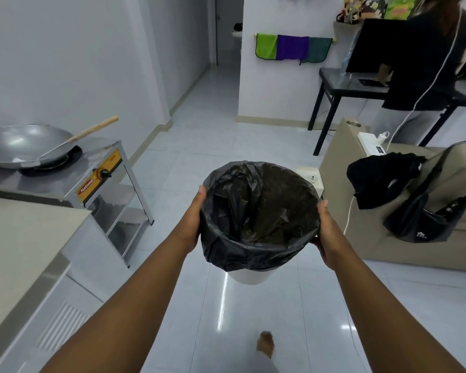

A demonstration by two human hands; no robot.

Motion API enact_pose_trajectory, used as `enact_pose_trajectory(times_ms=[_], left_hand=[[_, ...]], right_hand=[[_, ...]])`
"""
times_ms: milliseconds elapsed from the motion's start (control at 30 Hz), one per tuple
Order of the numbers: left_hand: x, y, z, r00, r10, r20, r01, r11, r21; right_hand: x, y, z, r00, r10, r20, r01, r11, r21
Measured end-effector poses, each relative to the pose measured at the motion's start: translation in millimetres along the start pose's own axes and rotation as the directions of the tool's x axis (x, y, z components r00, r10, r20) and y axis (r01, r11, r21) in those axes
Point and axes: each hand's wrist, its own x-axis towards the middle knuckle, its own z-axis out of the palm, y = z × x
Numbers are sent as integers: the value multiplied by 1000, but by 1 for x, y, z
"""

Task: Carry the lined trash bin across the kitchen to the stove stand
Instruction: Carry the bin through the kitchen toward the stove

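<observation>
I hold a white trash bin (249, 277) lined with a black plastic bag (258, 219) out in front of me, off the floor. My left hand (194, 219) grips the bin's left rim and my right hand (324, 230) grips the right rim. The bag is folded over the rim and looks empty inside. The steel stove stand (111, 184) with a yellow front panel stands at the left, a large wok (22, 145) with a wooden handle on its burner. The bin hangs to the right of the stand, over glossy floor tiles.
A grey counter (16, 246) fills the lower left. A beige sofa (388, 219) with black bags stands at the right, a power strip and cable on it. A person in black sits at a dark desk (342, 87) at the back right. My bare foot (265, 343) is below.
</observation>
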Motion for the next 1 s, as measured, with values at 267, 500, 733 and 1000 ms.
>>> enact_pose_trajectory(times_ms=[267,500,733,1000], left_hand=[[136,17,-3,998,-2,-64,3,1000,21],[267,52,12,992,14,-124,-14,1000,1],[379,71,-10,989,2,-145,-9,999,-49],[543,119,-60,994,10,-111,-19,997,-81]], right_hand=[[146,-31,-9,999,10,35,-11,1000,7],[285,-88,-27,999,21,46,-22,1000,11],[403,-109,-12,998,45,39,-45,999,3],[571,-156,26,996,40,76,-36,997,-64]])
